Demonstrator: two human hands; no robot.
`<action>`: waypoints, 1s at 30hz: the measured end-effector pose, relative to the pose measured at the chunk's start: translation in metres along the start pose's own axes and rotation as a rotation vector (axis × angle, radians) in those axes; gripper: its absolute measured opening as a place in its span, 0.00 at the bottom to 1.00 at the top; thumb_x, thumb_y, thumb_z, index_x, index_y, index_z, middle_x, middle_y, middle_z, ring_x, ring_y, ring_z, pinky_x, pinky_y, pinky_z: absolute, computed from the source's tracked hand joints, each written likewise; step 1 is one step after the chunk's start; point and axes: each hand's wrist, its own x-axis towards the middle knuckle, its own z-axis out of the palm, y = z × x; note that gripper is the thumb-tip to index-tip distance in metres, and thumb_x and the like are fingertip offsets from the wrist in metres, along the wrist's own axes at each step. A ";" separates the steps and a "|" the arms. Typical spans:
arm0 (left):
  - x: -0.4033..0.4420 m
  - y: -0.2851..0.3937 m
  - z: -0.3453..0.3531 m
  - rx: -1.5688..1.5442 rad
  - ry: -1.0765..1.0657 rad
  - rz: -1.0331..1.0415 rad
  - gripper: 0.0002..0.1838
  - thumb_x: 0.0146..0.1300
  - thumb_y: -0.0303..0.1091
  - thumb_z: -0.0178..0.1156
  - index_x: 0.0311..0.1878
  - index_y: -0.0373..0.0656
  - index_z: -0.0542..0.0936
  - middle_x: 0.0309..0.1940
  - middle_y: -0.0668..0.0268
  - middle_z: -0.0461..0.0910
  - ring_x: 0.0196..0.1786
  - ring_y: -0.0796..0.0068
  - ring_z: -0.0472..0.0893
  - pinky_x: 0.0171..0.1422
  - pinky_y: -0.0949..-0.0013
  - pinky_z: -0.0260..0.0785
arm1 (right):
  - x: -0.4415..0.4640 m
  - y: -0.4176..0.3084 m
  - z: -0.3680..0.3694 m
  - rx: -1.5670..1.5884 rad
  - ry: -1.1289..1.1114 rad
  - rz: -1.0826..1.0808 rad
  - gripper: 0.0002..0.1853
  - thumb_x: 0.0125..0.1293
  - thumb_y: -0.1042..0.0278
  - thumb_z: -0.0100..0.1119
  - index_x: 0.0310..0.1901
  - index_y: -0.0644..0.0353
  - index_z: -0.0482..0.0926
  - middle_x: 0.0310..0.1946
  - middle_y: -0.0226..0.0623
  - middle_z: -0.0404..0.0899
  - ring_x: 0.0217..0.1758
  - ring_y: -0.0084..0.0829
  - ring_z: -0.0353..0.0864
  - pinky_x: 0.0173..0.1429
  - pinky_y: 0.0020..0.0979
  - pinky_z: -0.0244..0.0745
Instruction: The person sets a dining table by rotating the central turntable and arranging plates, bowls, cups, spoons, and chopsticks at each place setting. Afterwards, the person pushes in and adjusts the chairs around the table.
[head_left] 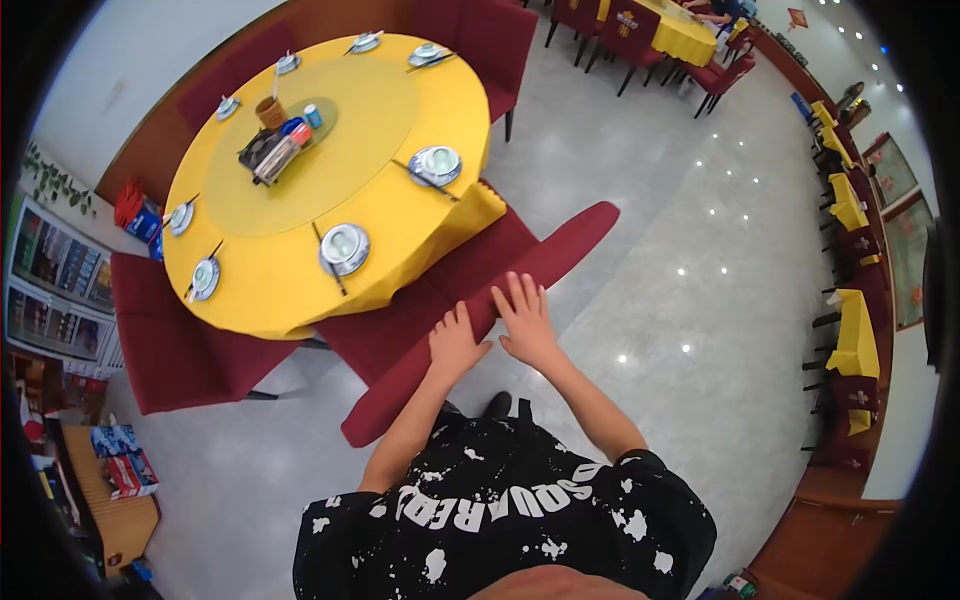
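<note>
Both my hands rest on the padded top edge of a long dark red upholstered bench back (400,397). My left hand (457,343) lies over it with fingers laid forward and the thumb pointing inward. Close beside it, my right hand (524,320) is flat on the same edge, its fingers stretched and spread. Beyond the back, the red seat (385,325) reaches under a round table with a yellow cloth (420,235). On the near side of the table is a place setting of bowl and plate (344,248) with chopsticks (330,260); another plate with a bowl (434,166) sits farther right.
A glass turntable (350,160) carries a brown cup (270,112) and a black holder (262,155). A red chair (190,330) stands left, near a drinks cooler (60,260). Shiny grey floor (680,270) spreads right; yellow-clothed tables (855,335) line the far right wall.
</note>
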 end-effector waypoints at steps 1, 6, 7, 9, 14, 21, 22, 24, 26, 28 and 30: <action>0.003 0.007 -0.005 0.007 -0.006 -0.012 0.46 0.50 0.54 0.72 0.68 0.39 0.66 0.53 0.48 0.78 0.52 0.46 0.81 0.55 0.48 0.75 | 0.007 0.022 0.004 -0.058 -0.042 -0.090 0.34 0.48 0.69 0.70 0.61 0.57 0.73 0.59 0.48 0.74 0.71 0.49 0.66 0.75 0.56 0.56; 0.018 0.023 -0.017 -0.015 -0.032 -0.045 0.39 0.49 0.47 0.71 0.64 0.44 0.68 0.49 0.51 0.81 0.48 0.47 0.84 0.51 0.49 0.78 | 0.061 0.079 0.059 -0.078 -0.304 -0.383 0.28 0.49 0.65 0.69 0.55 0.53 0.76 0.49 0.37 0.80 0.60 0.42 0.76 0.65 0.47 0.66; 0.019 0.027 -0.019 -0.017 -0.051 -0.054 0.39 0.49 0.45 0.71 0.64 0.43 0.68 0.50 0.51 0.81 0.48 0.47 0.84 0.52 0.49 0.78 | 0.065 0.083 0.056 -0.059 -0.369 -0.409 0.28 0.48 0.64 0.69 0.55 0.52 0.76 0.49 0.36 0.81 0.58 0.40 0.78 0.63 0.46 0.68; 0.020 0.029 -0.022 -0.014 -0.093 -0.066 0.38 0.49 0.43 0.70 0.63 0.42 0.69 0.52 0.51 0.80 0.50 0.48 0.83 0.53 0.49 0.77 | 0.071 0.090 0.053 -0.001 -0.410 -0.462 0.29 0.46 0.63 0.70 0.55 0.51 0.77 0.49 0.33 0.82 0.56 0.37 0.80 0.59 0.42 0.69; 0.027 0.019 -0.014 0.026 -0.107 -0.080 0.36 0.46 0.44 0.71 0.59 0.42 0.70 0.49 0.50 0.81 0.48 0.48 0.84 0.51 0.50 0.78 | 0.078 0.091 0.049 0.050 -0.387 -0.501 0.28 0.45 0.61 0.70 0.52 0.49 0.79 0.46 0.31 0.84 0.53 0.35 0.82 0.57 0.41 0.70; 0.051 0.009 0.032 -0.031 -0.045 -0.132 0.24 0.46 0.37 0.68 0.46 0.40 0.73 0.41 0.50 0.83 0.43 0.46 0.85 0.49 0.48 0.78 | 0.081 0.093 0.055 0.103 -0.348 -0.535 0.22 0.48 0.62 0.68 0.49 0.48 0.79 0.44 0.30 0.84 0.51 0.36 0.82 0.56 0.42 0.71; 0.049 0.012 0.028 -0.026 -0.066 -0.141 0.23 0.46 0.36 0.67 0.46 0.40 0.73 0.41 0.49 0.83 0.44 0.46 0.85 0.49 0.49 0.78 | 0.081 0.092 0.053 0.117 -0.319 -0.553 0.20 0.49 0.62 0.67 0.46 0.48 0.79 0.41 0.31 0.83 0.49 0.37 0.83 0.55 0.43 0.71; 0.047 0.017 0.019 -0.015 -0.108 -0.159 0.22 0.45 0.34 0.66 0.45 0.39 0.74 0.41 0.48 0.84 0.44 0.47 0.85 0.49 0.50 0.78 | 0.076 0.090 0.053 0.141 -0.296 -0.566 0.17 0.49 0.62 0.67 0.44 0.49 0.78 0.39 0.32 0.83 0.47 0.38 0.83 0.53 0.44 0.72; 0.045 0.017 0.017 0.004 -0.114 -0.138 0.21 0.46 0.35 0.65 0.44 0.39 0.75 0.38 0.49 0.84 0.43 0.47 0.85 0.48 0.50 0.78 | 0.075 0.090 0.053 0.147 -0.298 -0.565 0.17 0.49 0.63 0.67 0.42 0.49 0.78 0.38 0.33 0.84 0.45 0.39 0.84 0.53 0.44 0.72; 0.044 0.014 0.021 0.021 -0.105 -0.105 0.20 0.47 0.39 0.65 0.43 0.41 0.76 0.34 0.51 0.85 0.40 0.48 0.86 0.47 0.50 0.78 | 0.076 0.092 0.054 0.135 -0.362 -0.571 0.16 0.49 0.63 0.67 0.41 0.49 0.77 0.37 0.33 0.84 0.44 0.39 0.84 0.52 0.45 0.72; 0.038 0.020 0.022 0.038 -0.091 -0.096 0.19 0.48 0.40 0.64 0.42 0.40 0.76 0.34 0.50 0.85 0.40 0.47 0.86 0.46 0.50 0.78 | 0.075 0.094 0.054 0.147 -0.363 -0.580 0.15 0.48 0.63 0.67 0.39 0.50 0.77 0.36 0.33 0.84 0.42 0.40 0.85 0.51 0.44 0.72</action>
